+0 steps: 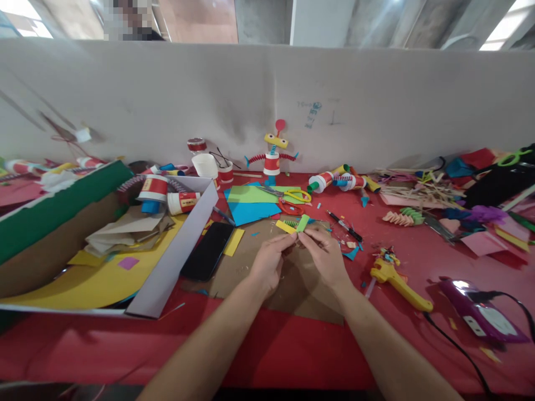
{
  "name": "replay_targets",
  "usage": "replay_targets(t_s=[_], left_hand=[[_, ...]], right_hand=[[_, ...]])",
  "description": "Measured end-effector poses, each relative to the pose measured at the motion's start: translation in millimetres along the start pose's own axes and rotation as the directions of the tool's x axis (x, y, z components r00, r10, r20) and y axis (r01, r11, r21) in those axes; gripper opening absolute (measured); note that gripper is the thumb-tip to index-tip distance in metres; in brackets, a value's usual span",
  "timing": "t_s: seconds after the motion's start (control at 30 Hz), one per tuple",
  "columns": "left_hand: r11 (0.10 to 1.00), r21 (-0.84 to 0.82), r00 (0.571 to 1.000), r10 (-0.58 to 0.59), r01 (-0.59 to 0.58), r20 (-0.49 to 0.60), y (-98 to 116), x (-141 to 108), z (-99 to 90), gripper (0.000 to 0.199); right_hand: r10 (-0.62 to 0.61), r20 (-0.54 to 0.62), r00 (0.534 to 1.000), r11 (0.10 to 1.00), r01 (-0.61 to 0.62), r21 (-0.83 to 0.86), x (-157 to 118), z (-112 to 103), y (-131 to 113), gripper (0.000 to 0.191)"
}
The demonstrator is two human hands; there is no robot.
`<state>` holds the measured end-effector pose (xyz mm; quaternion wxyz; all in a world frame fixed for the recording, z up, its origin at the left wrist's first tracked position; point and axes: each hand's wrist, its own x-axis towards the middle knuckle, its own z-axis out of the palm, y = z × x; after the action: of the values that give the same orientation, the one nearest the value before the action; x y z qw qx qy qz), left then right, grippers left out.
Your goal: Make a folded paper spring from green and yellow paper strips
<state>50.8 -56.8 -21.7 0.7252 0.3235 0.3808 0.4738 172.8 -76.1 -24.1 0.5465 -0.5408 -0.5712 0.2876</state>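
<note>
My left hand (pixel 270 260) is closed in a pinch on a yellow paper strip (pixel 286 226) above the brown cardboard sheet. Close beside it, my right hand (pixel 324 256) pinches a green paper strip (pixel 302 223). The two strips meet at my fingertips, where they cross at an angle. A small folded green paper spring (pixel 290 223) lies just behind them. Under both hands is the brown cardboard (pixel 309 295). Scissors with yellow handles (pixel 297 195) and scissors with red handles (pixel 290 208) lie beyond my fingers, near green and blue paper sheets (pixel 251 211).
A paper-cup figure (pixel 272 163) stands by the wall. An open box (pixel 173 253) holding cups and paper is at the left, beside a black phone (pixel 208 250). At the right are a yellow glue gun (pixel 399 285), a purple device (pixel 480 312) and craft scraps.
</note>
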Motion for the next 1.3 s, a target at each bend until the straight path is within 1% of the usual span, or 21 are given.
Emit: replay_targets(t_s=[0.07, 0.17, 0.27, 0.33, 0.4, 0.5, 0.57, 0.63, 0.77, 0.97, 1.07, 1.2, 1.3], left_hand=[[0.997, 0.065, 0.999, 0.034, -0.034, -0.001, -1.5, -0.5, -0.2, 0.019], [0.985, 0.147, 0.995, 0.096, -0.094, -0.006, -2.4, -0.7, -0.2, 0.02], [0.968, 0.199, 0.986, 0.162, -0.153, -0.029, -2.8, -0.3, -0.2, 0.017], [0.963, 0.211, 0.984, 0.177, -0.167, -0.03, -2.8, -0.1, -0.5, 0.016], [0.975, 0.17, 0.988, 0.151, -0.145, -0.023, -2.0, -0.1, -0.7, 0.016], [0.998, 0.014, 0.998, 0.057, -0.057, -0.021, 1.8, -1.2, 0.1, 0.023], [0.997, -0.067, 0.999, 0.025, -0.027, -0.038, 4.8, -2.5, 1.5, 0.021], [0.995, -0.098, 0.998, 0.017, -0.023, -0.059, 7.0, -3.9, 3.1, 0.019], [0.995, -0.096, 0.998, 0.003, -0.01, -0.069, 7.8, -5.5, 5.4, 0.018], [0.996, -0.085, 0.997, -0.021, 0.014, -0.074, 5.8, -4.2, 4.3, 0.018], [0.997, -0.083, 0.997, -0.011, 0.005, -0.072, 3.9, -4.0, 3.8, 0.019], [0.998, -0.065, 0.994, 0.016, -0.022, -0.104, 0.3, -2.9, 3.9, 0.018], [0.998, -0.038, 0.994, 0.046, -0.05, -0.098, -2.9, -0.9, 2.6, 0.019]], right_hand=[[0.034, -0.01, 0.999, 0.999, -0.034, 0.021, 0.1, 0.4, 0.6, 0.021], [0.083, 0.006, 0.997, 0.995, -0.084, 0.06, 0.9, 1.0, 2.3, 0.022], [0.127, 0.012, 0.992, 0.983, -0.128, 0.129, 0.8, 2.4, 4.3, 0.022], [0.168, 0.02, 0.986, 0.967, -0.169, 0.19, -0.1, 4.3, 6.2, 0.021], [0.208, 0.038, 0.977, 0.943, -0.21, 0.257, -1.0, 6.6, 8.3, 0.021], [0.236, 0.063, 0.97, 0.917, -0.243, 0.316, -1.6, 9.1, 9.4, 0.022], [0.254, 0.054, 0.966, 0.912, -0.257, 0.32, -1.1, 9.4, 7.9, 0.023], [0.286, 0.032, 0.958, 0.9, -0.28, 0.334, -0.2, 8.6, 5.4, 0.023], [0.338, 0.004, 0.941, 0.867, -0.314, 0.387, 1.4, 7.1, 2.8, 0.021], [0.353, 0.002, 0.936, 0.85, -0.322, 0.416, 0.4, 8.3, 3.4, 0.02], [0.353, -0.013, 0.935, 0.842, -0.312, 0.441, 0.0, 8.7, 1.4, 0.02], [0.333, -0.043, 0.942, 0.853, -0.281, 0.439, -0.9, 9.8, 0.9, 0.021], [0.329, -0.036, 0.944, 0.858, -0.283, 0.428, -2.5, 11.7, 4.1, 0.022]])
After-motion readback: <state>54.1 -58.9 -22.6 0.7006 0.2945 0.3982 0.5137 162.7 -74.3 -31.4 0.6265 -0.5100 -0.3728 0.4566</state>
